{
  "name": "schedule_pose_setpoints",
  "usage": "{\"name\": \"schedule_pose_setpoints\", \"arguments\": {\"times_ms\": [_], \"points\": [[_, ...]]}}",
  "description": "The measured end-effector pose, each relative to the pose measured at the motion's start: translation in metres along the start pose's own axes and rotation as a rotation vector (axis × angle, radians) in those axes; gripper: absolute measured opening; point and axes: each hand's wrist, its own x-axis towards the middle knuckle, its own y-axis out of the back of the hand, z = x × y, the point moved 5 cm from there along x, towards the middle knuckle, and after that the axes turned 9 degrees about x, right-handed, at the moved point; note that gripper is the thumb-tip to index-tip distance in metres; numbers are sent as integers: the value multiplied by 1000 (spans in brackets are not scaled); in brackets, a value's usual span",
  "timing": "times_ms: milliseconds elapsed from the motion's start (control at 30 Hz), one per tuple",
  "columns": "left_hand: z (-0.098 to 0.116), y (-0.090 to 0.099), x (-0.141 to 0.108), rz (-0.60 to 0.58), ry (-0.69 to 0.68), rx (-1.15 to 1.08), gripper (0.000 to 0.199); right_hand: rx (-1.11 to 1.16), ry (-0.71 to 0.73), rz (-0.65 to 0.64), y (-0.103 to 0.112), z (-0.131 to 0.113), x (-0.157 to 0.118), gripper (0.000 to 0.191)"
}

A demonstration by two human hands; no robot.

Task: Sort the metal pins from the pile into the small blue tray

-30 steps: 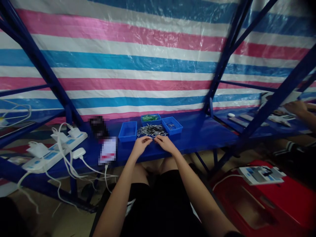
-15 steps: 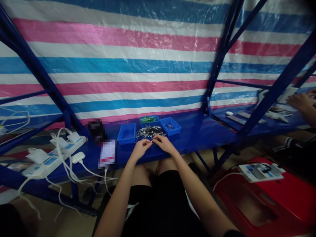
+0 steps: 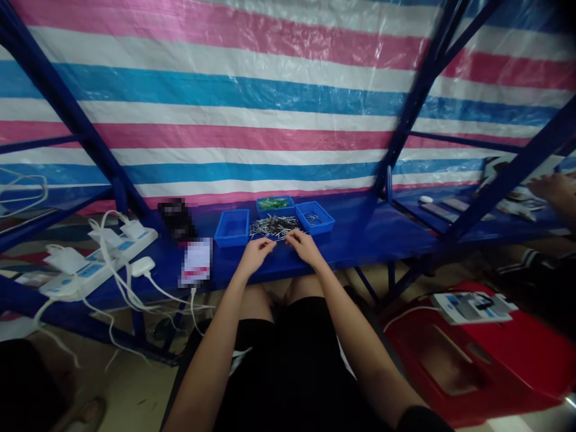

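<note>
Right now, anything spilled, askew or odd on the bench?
The small metal pins lie in a loose heap on the blue bench, outside the blue trays. White cables tangle off the power strip and hang over the edge. Nothing looks damaged.

A single camera rides on the person's head, looking forward and down over the lap to a blue shelf point(image 3: 369, 237) at arm's length. The left hand point(image 3: 254, 252) and right hand point(image 3: 305, 246) sit just above the middle of the picture, small and far from the lens. A striped sheet point(image 3: 252, 102) fills the upper half, straight ahead. No second view overlaps it.
</note>
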Motion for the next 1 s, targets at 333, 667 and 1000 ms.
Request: {"name": "schedule_pose_setpoints", "arguments": {"times_ms": [333, 667, 1000], "points": [[-9, -1, 3, 42, 19, -37, 31, 15, 6, -60, -4, -5, -2, 14], [-9, 0, 3, 77, 57, -120, 35, 29, 32, 2, 4, -8, -2, 15], [-9, 6, 1, 194, 17, -26, 30, 62, 21, 220, 12, 4, 1, 37]]}}
